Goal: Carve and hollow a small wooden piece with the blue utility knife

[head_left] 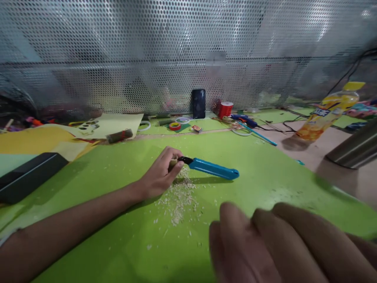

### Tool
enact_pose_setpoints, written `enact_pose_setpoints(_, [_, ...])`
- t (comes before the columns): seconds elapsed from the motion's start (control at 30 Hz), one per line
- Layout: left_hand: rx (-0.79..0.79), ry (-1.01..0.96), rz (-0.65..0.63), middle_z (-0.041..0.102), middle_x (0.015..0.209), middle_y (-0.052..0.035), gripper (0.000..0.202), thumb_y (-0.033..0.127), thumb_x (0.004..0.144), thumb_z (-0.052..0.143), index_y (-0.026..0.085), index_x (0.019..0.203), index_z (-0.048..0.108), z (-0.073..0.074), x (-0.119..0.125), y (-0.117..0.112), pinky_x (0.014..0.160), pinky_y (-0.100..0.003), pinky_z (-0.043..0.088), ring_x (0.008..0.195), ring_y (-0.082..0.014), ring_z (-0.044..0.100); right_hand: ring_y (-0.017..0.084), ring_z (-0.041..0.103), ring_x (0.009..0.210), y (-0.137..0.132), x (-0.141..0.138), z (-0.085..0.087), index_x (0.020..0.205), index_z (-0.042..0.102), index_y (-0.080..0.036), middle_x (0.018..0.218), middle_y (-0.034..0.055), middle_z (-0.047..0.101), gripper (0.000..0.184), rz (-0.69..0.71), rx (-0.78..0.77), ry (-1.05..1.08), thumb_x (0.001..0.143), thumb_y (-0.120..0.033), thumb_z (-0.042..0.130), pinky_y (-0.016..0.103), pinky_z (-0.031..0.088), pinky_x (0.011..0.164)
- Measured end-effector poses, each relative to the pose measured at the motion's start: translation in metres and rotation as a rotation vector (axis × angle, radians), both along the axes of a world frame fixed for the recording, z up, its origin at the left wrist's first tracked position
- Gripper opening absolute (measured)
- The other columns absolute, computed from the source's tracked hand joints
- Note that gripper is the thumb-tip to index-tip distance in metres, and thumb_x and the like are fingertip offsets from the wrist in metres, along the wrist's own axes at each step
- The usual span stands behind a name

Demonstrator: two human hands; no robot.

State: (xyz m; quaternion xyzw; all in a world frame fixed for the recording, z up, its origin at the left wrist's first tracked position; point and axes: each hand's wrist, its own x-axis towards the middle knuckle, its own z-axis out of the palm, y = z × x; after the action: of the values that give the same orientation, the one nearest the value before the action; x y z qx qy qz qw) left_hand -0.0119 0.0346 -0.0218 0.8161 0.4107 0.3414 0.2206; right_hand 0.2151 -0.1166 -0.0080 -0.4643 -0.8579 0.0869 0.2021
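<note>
A dark box (31,177) sits far left of the knife (214,169). A bundle (119,136) lies left of and beyond the knife. The left hand (161,169) is at the knife's left end: thumb and fingers pinch together on its dark front section, with a short pale stick (173,162) also in the grip. Shavings (179,202) lie below and to the left of the knife, on the green board (256,157).

The phone (198,103) stands upright beyond the knife. Knife alignment: the long axis runs sideways — front end at the left fingertips, blue handle pointing right and slightly toward the wearer. A shadow shows below the handle; whether its tail touches the board cannot be told.

The right hand (269,245) is right of the knife and nearer the wearer, apart from it, blurred, with fingers curled; whether it holds anything cannot be determined. The left hand is therefore the nearer one — the handle's free end faces the right side. A bottle (326,112) stands far right of the knife.
</note>
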Motion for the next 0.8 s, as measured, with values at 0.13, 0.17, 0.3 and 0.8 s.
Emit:
enact_pose_setpoints(0.13, [-0.019, -0.026, -0.027, 0.050, 0.099, -0.0032, 0.019, 0.038, 0.098, 0.043, 0.021, 0.107, 0.046, 0.001, 0.000, -0.001, 0.071, -0.030, 0.047, 0.081, -0.0151, 0.053, 0.029, 0.057, 0.106, 0.047, -0.006, 0.023, 0.122, 0.058, -0.019, 0.111, 0.0114, 0.066, 0.040, 0.010, 0.020, 0.013, 0.085, -0.036, 0.057, 0.040, 0.044, 0.087])
enact_pose_setpoints(0.17, [-0.037, -0.024, -0.020, 0.051, 0.098, -0.0033, 0.019, 0.038, 0.098, 0.043, 0.021, 0.107, 0.046, 0.001, 0.001, -0.002, 0.070, -0.030, 0.047, 0.081, -0.0151, 0.053, 0.029, 0.056, 0.107, 0.062, -0.007, 0.030, 0.122, 0.057, -0.019, 0.113, 0.0116, 0.066, 0.041, 0.013, 0.022, 0.020, 0.085, -0.036, 0.057, 0.040, 0.044, 0.088])
enact_pose_setpoints(0.3, [-0.074, -0.026, -0.019, 0.051, 0.097, -0.0035, 0.019, 0.038, 0.098, 0.043, 0.021, 0.106, 0.047, 0.002, 0.000, -0.002, 0.066, -0.030, 0.045, 0.075, -0.0142, 0.052, 0.028, 0.054, 0.113, 0.118, -0.014, 0.053, 0.122, 0.056, -0.017, 0.121, 0.0128, 0.063, 0.038, 0.021, 0.021, 0.049, 0.089, -0.035, 0.052, 0.038, 0.042, 0.091])
enact_pose_setpoints(0.8, [-0.041, -0.071, -0.070, 0.049, 0.104, -0.0052, 0.021, 0.022, 0.093, 0.049, 0.023, 0.113, 0.045, -0.002, -0.002, -0.008, 0.076, -0.033, 0.048, 0.085, -0.0164, 0.056, 0.014, 0.048, 0.052, 0.134, -0.013, 0.018, 0.086, 0.054, -0.020, 0.069, 0.0030, 0.064, 0.031, -0.034, -0.085, -0.170, 0.095, -0.047, 0.042, 0.027, 0.020, 0.050])
